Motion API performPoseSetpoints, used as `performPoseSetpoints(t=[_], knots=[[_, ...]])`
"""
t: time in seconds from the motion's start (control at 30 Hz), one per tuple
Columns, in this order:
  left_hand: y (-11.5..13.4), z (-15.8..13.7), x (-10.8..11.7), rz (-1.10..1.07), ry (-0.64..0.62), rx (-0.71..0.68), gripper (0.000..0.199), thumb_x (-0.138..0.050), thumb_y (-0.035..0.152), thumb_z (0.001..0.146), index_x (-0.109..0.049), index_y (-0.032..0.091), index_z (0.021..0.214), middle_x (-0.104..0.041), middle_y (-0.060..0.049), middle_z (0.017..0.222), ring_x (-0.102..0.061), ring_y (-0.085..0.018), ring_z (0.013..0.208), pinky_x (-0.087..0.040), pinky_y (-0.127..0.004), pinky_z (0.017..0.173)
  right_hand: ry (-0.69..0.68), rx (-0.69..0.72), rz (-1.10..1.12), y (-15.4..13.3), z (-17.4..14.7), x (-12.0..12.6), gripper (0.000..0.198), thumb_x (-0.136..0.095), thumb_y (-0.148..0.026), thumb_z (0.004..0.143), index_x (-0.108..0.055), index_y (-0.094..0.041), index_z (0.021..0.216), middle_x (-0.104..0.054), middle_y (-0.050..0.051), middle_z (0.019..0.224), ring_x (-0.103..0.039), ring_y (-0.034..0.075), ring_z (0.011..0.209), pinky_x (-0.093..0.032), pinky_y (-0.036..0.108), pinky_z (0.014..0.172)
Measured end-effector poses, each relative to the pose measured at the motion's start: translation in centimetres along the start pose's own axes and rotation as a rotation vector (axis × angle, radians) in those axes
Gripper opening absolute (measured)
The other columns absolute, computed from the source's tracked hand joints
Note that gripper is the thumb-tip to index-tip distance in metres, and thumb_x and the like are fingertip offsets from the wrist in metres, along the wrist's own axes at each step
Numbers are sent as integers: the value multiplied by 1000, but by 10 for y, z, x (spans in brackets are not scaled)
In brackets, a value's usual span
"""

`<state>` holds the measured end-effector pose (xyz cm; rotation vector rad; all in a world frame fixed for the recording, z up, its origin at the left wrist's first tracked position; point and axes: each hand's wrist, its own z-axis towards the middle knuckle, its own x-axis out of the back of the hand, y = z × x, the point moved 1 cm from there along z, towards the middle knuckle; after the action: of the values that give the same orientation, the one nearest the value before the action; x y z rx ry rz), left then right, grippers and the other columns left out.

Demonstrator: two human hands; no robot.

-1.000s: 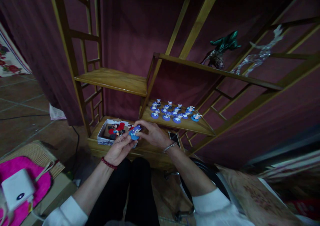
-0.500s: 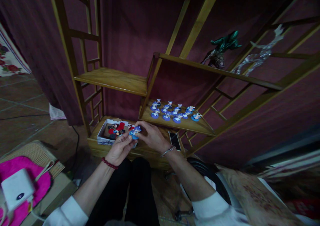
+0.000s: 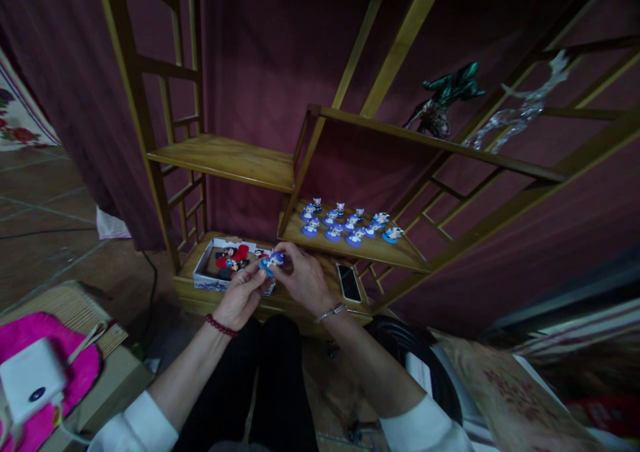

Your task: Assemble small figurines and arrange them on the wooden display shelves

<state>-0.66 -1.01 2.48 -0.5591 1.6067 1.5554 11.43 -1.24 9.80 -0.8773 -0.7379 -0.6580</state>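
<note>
Between my two hands is a small purple-and-white figurine point(image 3: 273, 261) with a blue base. My left hand point(image 3: 245, 293) pinches it at the base, thumb on the near side. Fingers of my right hand point(image 3: 303, 275) close on its right side. Just left of them a shallow open box point(image 3: 204, 280) holds several red and black figurines point(image 3: 235, 257). Several similar purple-and-white figurines point(image 3: 334, 232) stand in rows on the small shelf point(image 3: 373, 254) beyond my right hand, with a few little dark ones point(image 3: 340, 208) at the back.
A phone point(image 3: 349, 283) lies on the low wooden surface right of my hands. Higher up, a green sculpture point(image 3: 453, 95) and a clear deer figure point(image 3: 523, 109) stand on an upper shelf. A white device point(image 3: 33, 379) rests on a pink cloth point(image 3: 83, 359) at lower left.
Both hands stay closed on the figurine, which has tilted slightly. My right wrist has shifted a little left and down, showing more of the phone.
</note>
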Motion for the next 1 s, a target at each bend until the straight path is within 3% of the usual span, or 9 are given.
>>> performPoseSetpoints(t=[0.43,0.67,1.0], knots=[[-1,0,-2,93,42,-38,32,-65,11,66,-62,19,96,-62,-2,93,-55,-10,83,-42,-21,78,101,-150,-139,-6,-6,-7,22,-55,-31,73,-48,-25,92,-62,0,81,-58,15,67,-36,23,54],[-1,1,-4,176,79,-66,33,-67,11,63,-63,19,94,-61,-2,94,-55,-10,85,-41,-19,78,124,-217,-82,-1,-9,-10,21,-55,-33,72,-49,-26,90,-62,-2,76,-57,14,63,-37,22,53],[-2,0,-2,146,72,-54,29,-66,12,64,-62,18,92,-62,-1,89,-54,-8,80,-41,-19,76,94,-120,58,3,-8,-7,19,-54,-31,74,-50,-24,91,-61,-2,76,-58,14,66,-43,23,61]])
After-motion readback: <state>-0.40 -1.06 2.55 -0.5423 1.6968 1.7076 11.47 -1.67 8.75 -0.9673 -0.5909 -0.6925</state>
